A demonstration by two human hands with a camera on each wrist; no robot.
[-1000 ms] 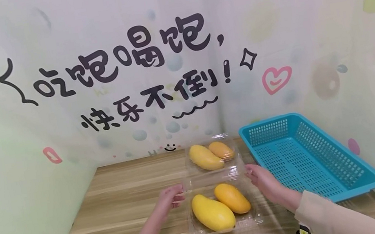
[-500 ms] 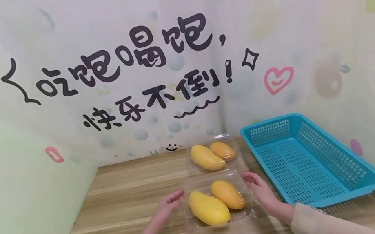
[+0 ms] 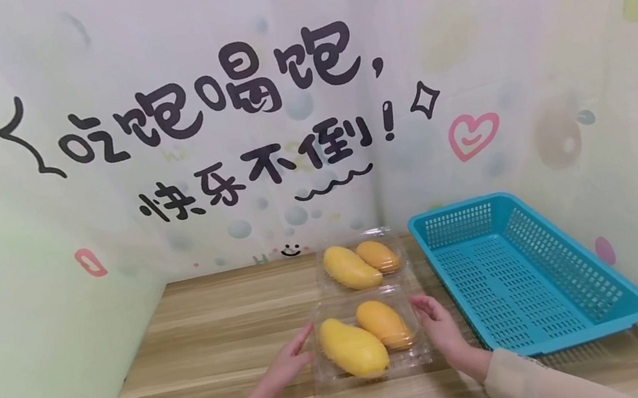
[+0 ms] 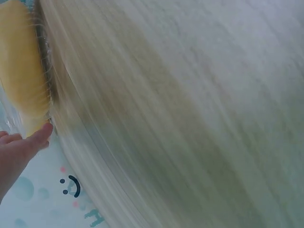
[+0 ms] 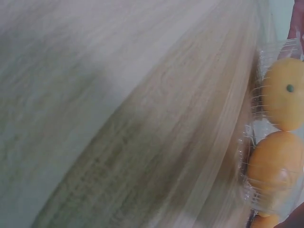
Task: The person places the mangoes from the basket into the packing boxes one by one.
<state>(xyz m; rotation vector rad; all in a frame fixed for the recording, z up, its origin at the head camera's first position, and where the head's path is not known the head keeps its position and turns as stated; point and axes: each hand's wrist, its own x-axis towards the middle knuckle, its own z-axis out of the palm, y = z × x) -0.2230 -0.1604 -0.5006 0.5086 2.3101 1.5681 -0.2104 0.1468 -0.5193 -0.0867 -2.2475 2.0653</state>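
Note:
A clear plastic fruit box (image 3: 405, 358) lies on the wooden table, with a yellow mango (image 3: 353, 348) and a more orange mango (image 3: 383, 324) inside. My left hand (image 3: 286, 363) is at its left side, index finger extended to the box's far left corner. Beside the right wall is my right hand (image 3: 442, 326), its fingers loosely bent along the edge. Firm contact there is hard to judge. Directly behind stands a second clear box (image 3: 397, 239) with two more mangoes (image 3: 352, 267). In the left wrist view, a mango (image 4: 23, 61) shows above my fingertips.
A blue plastic basket (image 3: 529, 283) with slotted walls stands on the right, close to my right forearm. Wood-grain table (image 3: 210, 344) extends to the left. A printed curtain (image 3: 238, 15) hangs right behind the table's back edge.
The front box has slid slightly away from me, up against the rear box. Both hands moved along with it at its sides, and the right hand shifted a little inward.

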